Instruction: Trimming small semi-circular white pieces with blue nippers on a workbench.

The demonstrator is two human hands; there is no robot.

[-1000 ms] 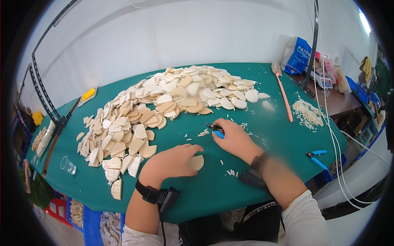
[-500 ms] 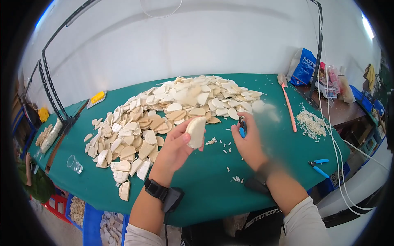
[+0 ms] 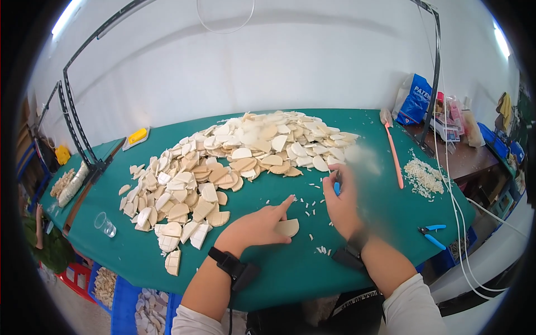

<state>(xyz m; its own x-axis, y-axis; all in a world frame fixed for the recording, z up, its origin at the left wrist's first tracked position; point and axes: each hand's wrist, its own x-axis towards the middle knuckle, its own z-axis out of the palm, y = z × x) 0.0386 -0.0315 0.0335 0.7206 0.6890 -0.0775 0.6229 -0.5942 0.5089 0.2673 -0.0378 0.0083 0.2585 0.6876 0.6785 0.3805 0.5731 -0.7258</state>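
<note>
My left hand (image 3: pixel 254 228) is low over the green table, its index finger stretched toward small white scraps (image 3: pixel 308 205). A cream half-round piece (image 3: pixel 288 228) shows between its thumb and curled fingers, the rest hidden under the hand. To the right, my right hand (image 3: pixel 341 202) is closed around a pair of blue-handled nippers (image 3: pixel 337 186), which the fingers mostly cover. Beyond both hands spreads a large heap of cream and white half-round pieces (image 3: pixel 245 151).
At the right lie a second pair of blue-handled nippers (image 3: pixel 432 235), a pink-handled brush (image 3: pixel 394 153) and a pile of white scraps (image 3: pixel 424 177). A clear plastic cup (image 3: pixel 104 224) and a yellow block on a tray (image 3: pixel 137 137) are left. White cables (image 3: pixel 455 195) hang at the right edge.
My left hand has come down and turned palm-down, with its index finger now stretched out. The half-round piece went from upright to nearly flat. My right hand keeps the nippers.
</note>
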